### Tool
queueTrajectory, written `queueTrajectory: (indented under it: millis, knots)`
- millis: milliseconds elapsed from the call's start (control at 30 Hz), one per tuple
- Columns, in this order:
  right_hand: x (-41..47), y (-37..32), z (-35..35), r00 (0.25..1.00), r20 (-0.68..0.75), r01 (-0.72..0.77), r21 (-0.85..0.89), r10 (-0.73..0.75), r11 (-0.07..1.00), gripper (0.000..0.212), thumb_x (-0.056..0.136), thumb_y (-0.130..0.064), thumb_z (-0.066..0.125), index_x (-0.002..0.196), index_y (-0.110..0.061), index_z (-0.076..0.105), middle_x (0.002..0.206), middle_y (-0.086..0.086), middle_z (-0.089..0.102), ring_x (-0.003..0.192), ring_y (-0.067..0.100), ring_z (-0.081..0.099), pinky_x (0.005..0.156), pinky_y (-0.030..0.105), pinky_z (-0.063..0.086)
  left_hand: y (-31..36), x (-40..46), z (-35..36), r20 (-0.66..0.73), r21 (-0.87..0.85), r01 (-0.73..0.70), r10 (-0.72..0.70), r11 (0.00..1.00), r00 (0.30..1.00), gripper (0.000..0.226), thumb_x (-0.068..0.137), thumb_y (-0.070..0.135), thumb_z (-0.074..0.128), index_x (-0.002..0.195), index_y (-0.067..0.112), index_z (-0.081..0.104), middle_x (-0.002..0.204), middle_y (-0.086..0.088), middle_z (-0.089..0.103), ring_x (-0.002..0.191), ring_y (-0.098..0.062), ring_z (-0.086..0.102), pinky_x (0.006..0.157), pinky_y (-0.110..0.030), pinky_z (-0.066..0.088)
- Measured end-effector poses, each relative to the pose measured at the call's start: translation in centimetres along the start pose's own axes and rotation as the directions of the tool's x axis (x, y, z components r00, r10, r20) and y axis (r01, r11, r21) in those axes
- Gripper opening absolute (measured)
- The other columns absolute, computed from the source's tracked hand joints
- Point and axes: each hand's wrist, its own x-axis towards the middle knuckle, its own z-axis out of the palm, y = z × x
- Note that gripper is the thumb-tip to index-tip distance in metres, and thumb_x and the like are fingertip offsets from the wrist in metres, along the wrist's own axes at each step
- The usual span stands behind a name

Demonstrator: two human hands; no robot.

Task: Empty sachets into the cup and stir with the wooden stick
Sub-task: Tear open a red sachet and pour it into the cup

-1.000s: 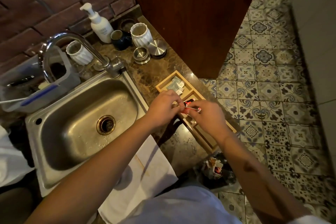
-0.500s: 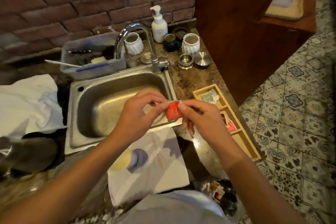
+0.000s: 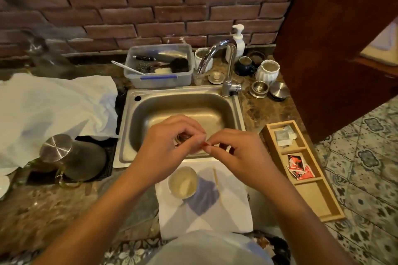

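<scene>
Red foil sachet (image 3: 206, 143), small and mostly hidden, sits pinched between both hands above the near rim of the steel sink (image 3: 129, 127). Left hand (image 3: 170, 146): fingers curled, thumb and forefinger closed on the sachet's left edge. Right hand (image 3: 239, 153): same pinch on the right edge, wrist raised. Judgement: tearing step; best to tear across one corner and keep the packet upright until over the cup. Pale round cup (image 3: 183, 182) stands below on white paper towel (image 3: 232, 217), thin wooden stick (image 3: 216, 178) lying just beside it. Bamboo tray (image 3: 331, 211), far right on the tabletop, holds more sachets.
</scene>
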Motion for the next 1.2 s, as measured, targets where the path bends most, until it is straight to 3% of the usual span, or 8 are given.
queueTrajectory:
  millis: [200, 267, 400, 567, 800, 967, 1067, 1200]
  knots:
    - [0.6, -2.3, 2.6, 0.999, -0.028, -0.012, 0.169, 0.017, 0.986, 0.029, 0.095, -0.042, 0.063, 0.104, -0.02, 0.08, 0.091, -0.011, 0.076, 0.085, 0.012, 0.07, 0.073, 0.029, 0.059, -2.3, -2.8, -1.0, -0.226, 0.01, 0.047, -0.044, 0.999, 0.973, 0.007, 0.087, 0.02, 0.075, 0.085, 0.015, 0.079, 0.09, 0.006, 0.073, 0.094, -0.013, 0.067, 0.083, -0.033, 0.053]
    - [0.7, -2.9, 3.5, 0.998, -0.045, -0.039, 0.235, 0.051, 0.971, 0.025, 0.095, -0.037, 0.065, 0.102, -0.019, 0.08, 0.091, -0.009, 0.077, 0.084, 0.014, 0.071, 0.069, 0.023, 0.057, -2.9, -3.3, -1.3, -0.246, -0.08, 0.098, -0.115, 0.992, 0.962, 0.007, 0.085, 0.022, 0.076, 0.083, 0.015, 0.078, 0.09, 0.005, 0.073, 0.093, -0.016, 0.068, 0.083, -0.034, 0.054]
    - [1.0, -4.1, 4.5, 0.987, -0.117, -0.066, 0.349, 0.113, 0.935, 0.018, 0.092, -0.032, 0.065, 0.098, -0.022, 0.079, 0.086, -0.012, 0.076, 0.079, 0.013, 0.072, 0.063, 0.012, 0.05, -3.9, -4.4, -2.0, -0.164, -0.442, 0.216, -0.316, 0.87, 0.935, 0.009, 0.08, 0.028, 0.076, 0.081, 0.02, 0.078, 0.093, 0.003, 0.074, 0.095, -0.019, 0.07, 0.085, -0.038, 0.056]
    - [1.2, -4.8, 5.3, 0.979, -0.055, -0.165, 0.352, 0.197, 0.921, 0.015, 0.091, -0.035, 0.067, 0.096, -0.027, 0.078, 0.086, -0.01, 0.077, 0.08, 0.016, 0.072, 0.062, 0.016, 0.053, -5.5, -5.4, -2.5, -0.136, -0.437, 0.238, -0.325, 0.867, 0.936, 0.006, 0.083, 0.031, 0.072, 0.084, 0.026, 0.076, 0.096, 0.01, 0.073, 0.096, -0.013, 0.068, 0.084, -0.023, 0.053]
    - [2.6, -5.1, 5.9, 0.975, 0.119, -0.213, 0.281, 0.187, 0.936, 0.01, 0.095, -0.027, 0.068, 0.096, -0.021, 0.075, 0.083, -0.008, 0.074, 0.078, 0.015, 0.072, 0.065, 0.023, 0.056, -6.7, -5.5, -3.0, -0.068, -0.501, 0.298, -0.381, 0.812, 0.922, 0.017, 0.085, 0.042, 0.068, 0.089, 0.026, 0.074, 0.093, 0.004, 0.074, 0.089, -0.015, 0.07, 0.083, -0.044, 0.058]
    - [4.2, -5.5, 6.0, 0.985, 0.104, -0.159, 0.272, 0.136, 0.949, 0.014, 0.095, -0.033, 0.068, 0.1, -0.022, 0.076, 0.088, -0.007, 0.074, 0.082, 0.018, 0.072, 0.067, 0.028, 0.059, -7.4, -4.5, -3.5, -0.053, -0.562, 0.291, -0.384, 0.775, 0.922, 0.017, 0.087, 0.037, 0.07, 0.089, 0.021, 0.077, 0.087, -0.002, 0.075, 0.083, -0.016, 0.07, 0.076, -0.031, 0.058]
    - [4.8, -5.9, 5.7, 0.985, 0.098, -0.169, 0.416, 0.141, 0.894, 0.014, 0.098, -0.023, 0.062, 0.106, -0.023, 0.073, 0.09, -0.003, 0.073, 0.076, 0.017, 0.07, 0.062, 0.025, 0.055, -7.7, -4.1, -3.6, 0.001, -0.626, 0.336, -0.43, 0.704, 0.903, 0.015, 0.091, 0.028, 0.065, 0.087, 0.017, 0.075, 0.078, 0.005, 0.073, 0.074, -0.007, 0.066, 0.069, -0.022, 0.053]
    - [5.1, -6.2, 4.9, 0.982, 0.168, -0.151, 0.417, 0.087, 0.896, 0.031, 0.099, -0.002, 0.057, 0.116, -0.023, 0.072, 0.089, -0.006, 0.073, 0.073, 0.013, 0.07, 0.061, 0.022, 0.054, -7.4, -4.3, -3.0, 0.143, -0.74, 0.425, -0.496, 0.521, 0.856, 0.02, 0.091, 0.034, 0.066, 0.089, 0.016, 0.076, 0.081, -0.005, 0.071, 0.077, -0.017, 0.063, 0.077, -0.033, 0.05]
